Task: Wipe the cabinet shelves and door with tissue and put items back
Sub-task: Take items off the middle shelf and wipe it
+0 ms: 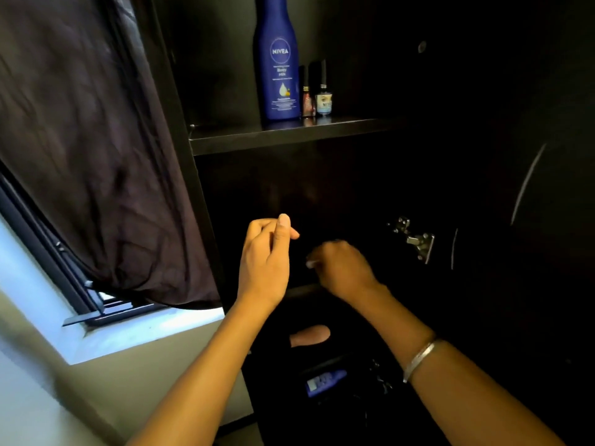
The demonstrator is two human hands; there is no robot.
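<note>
The dark cabinet stands open before me. On its upper shelf (pixel 354 128) stand a tall blue Nivea lotion bottle (pixel 278 59) and two small dark bottles (pixel 317 94) beside it. The compartment under that shelf looks bare. My right hand (pixel 341 268), blurred, is low in that compartment just above the lower shelf's front edge (pixel 301 289). Its fingers are curled round a small white bit of tissue (pixel 310 263) that peeks out at the left. My left hand (pixel 267 262) hangs in the air to the left of it, fingers curled, thumb up, holding nothing that I can see.
The open cabinet door (pixel 531 220) is at the right, with a metal hinge (pixel 415 239) on its inner edge. A dark curtain (pixel 96 140) hangs at the left over a window sill (pixel 135 333). Lower down lie a blue item (pixel 325 381) and a tan rounded thing (pixel 309 336).
</note>
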